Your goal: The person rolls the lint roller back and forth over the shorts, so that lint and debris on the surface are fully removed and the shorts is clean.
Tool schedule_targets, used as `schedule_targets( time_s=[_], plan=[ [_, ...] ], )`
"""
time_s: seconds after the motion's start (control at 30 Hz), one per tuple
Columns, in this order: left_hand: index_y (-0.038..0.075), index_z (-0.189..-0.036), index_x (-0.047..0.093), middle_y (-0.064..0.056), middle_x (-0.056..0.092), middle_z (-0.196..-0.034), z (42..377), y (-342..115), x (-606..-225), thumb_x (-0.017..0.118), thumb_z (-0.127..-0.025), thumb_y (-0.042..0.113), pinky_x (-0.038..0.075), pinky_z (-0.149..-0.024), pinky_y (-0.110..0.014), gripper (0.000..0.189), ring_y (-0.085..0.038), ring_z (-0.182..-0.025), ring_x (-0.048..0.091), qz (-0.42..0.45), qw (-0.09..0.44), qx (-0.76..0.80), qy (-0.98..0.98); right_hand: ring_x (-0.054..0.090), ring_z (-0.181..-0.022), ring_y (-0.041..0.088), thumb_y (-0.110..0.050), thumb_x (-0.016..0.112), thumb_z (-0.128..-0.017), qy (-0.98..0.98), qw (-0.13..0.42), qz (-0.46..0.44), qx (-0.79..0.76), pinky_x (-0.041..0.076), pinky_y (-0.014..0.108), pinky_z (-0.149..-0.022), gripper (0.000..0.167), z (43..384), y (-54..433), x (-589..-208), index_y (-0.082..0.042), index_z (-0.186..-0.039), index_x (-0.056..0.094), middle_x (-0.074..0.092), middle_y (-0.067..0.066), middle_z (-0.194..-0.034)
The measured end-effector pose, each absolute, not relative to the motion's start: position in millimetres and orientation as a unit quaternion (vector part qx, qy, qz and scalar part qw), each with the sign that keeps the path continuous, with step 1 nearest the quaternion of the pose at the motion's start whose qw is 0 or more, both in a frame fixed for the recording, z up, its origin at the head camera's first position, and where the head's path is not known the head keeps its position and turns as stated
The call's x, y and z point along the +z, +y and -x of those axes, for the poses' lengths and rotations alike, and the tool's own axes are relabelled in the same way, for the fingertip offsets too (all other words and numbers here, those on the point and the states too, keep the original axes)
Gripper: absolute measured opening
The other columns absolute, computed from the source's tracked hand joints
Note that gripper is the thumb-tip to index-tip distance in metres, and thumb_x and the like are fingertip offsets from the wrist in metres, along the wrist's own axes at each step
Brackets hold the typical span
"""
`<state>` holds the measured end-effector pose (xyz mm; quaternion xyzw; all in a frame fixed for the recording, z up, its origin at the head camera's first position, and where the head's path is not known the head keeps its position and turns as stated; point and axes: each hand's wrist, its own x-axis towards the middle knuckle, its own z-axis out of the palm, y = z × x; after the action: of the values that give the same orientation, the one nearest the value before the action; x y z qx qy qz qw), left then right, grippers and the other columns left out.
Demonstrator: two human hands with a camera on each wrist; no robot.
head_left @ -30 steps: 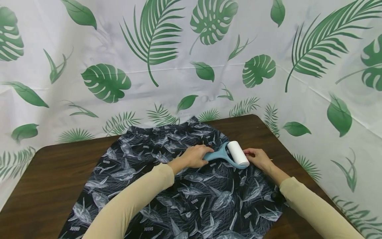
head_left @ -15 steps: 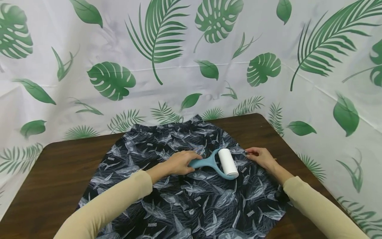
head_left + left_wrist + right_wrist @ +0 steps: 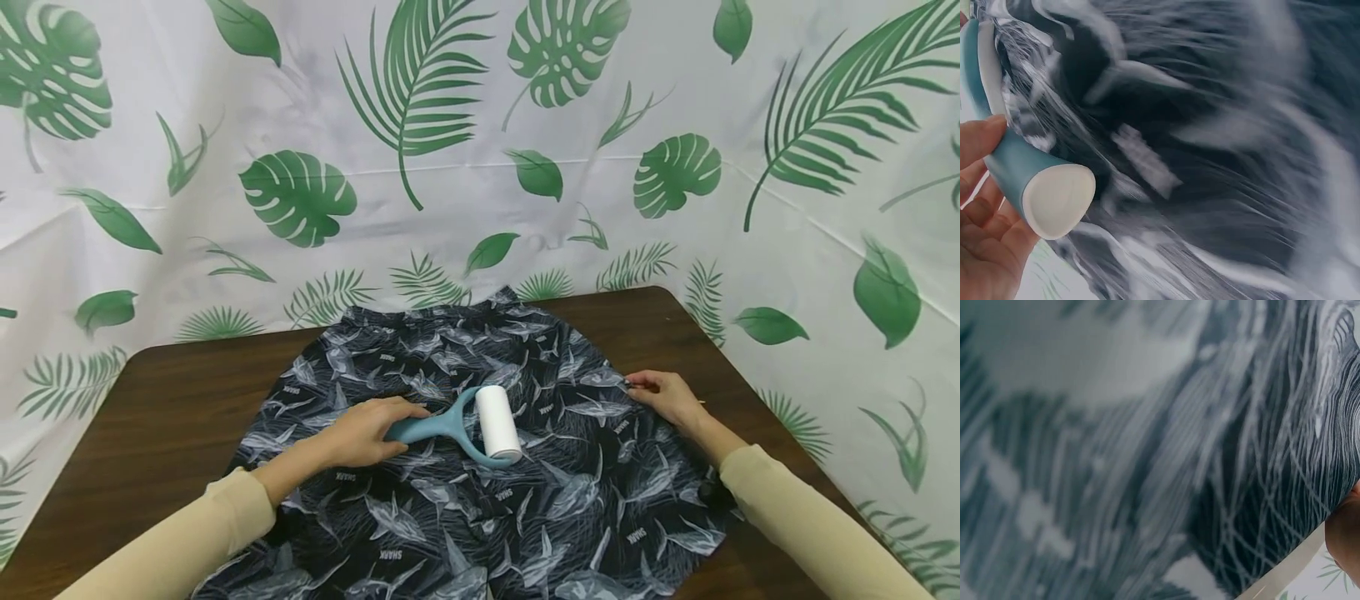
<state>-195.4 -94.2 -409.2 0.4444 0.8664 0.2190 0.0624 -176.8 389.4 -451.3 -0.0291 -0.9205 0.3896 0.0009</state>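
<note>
Black shorts [image 3: 555, 492] with a grey shark print lie spread on the table. My left hand [image 3: 367, 433] grips the blue handle of a lint roller [image 3: 442, 425], whose white roll [image 3: 498, 422] sits on the cloth near the middle of the shorts. The left wrist view shows the fingers wrapped about the lint roller's handle [image 3: 1019, 162], its pale butt end facing the camera. At the shorts' right edge, my right hand [image 3: 667, 397] pinches the fabric between thumb and fingers. In the right wrist view, cloth [image 3: 1260, 444] fills most of the picture and little of the hand shows.
The dark wooden table [image 3: 172, 400] has rounded back corners. A white curtain [image 3: 450, 183] with green leaf prints hangs behind it and along the right side. Bare wood shows left and right of the shorts.
My left hand has drawn the lint roller leftward and slightly nearer across the shorts, away from the right edge. The right hand has stayed at that edge. The head view has shifted a little.
</note>
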Motion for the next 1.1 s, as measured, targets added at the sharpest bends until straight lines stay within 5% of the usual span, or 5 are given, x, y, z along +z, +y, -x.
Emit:
schedule_targets(
  time_s=[0.4,1.1],
  plan=[
    [0.003,-0.122,0.058,-0.006,0.064,-0.110,180,-196,-406,0.075,-0.075,0.003,0.048,-0.072,-0.034,0.050,-0.016,-0.093,0.060,-0.443,0.005,0.222,0.869,0.058,-0.083,0.013,-0.011,0.064,-0.089,-0.927,-0.005,0.032,0.374,0.045,0.020,-0.069,0.030,177,390,-452,0.007,-0.112,0.063,0.066,0.021,-0.103],
    [0.007,-0.116,0.060,0.006,0.062,-0.105,166,-320,-420,0.083,-0.059,-0.002,0.039,-0.075,-0.008,0.061,0.003,-0.095,0.055,-0.398,-0.083,0.204,0.890,0.057,-0.083,0.015,-0.009,0.063,-0.089,-0.925,-0.012,0.036,0.379,0.045,0.021,-0.067,0.029,176,388,-452,0.008,-0.112,0.062,0.066,0.021,-0.103]
  ],
)
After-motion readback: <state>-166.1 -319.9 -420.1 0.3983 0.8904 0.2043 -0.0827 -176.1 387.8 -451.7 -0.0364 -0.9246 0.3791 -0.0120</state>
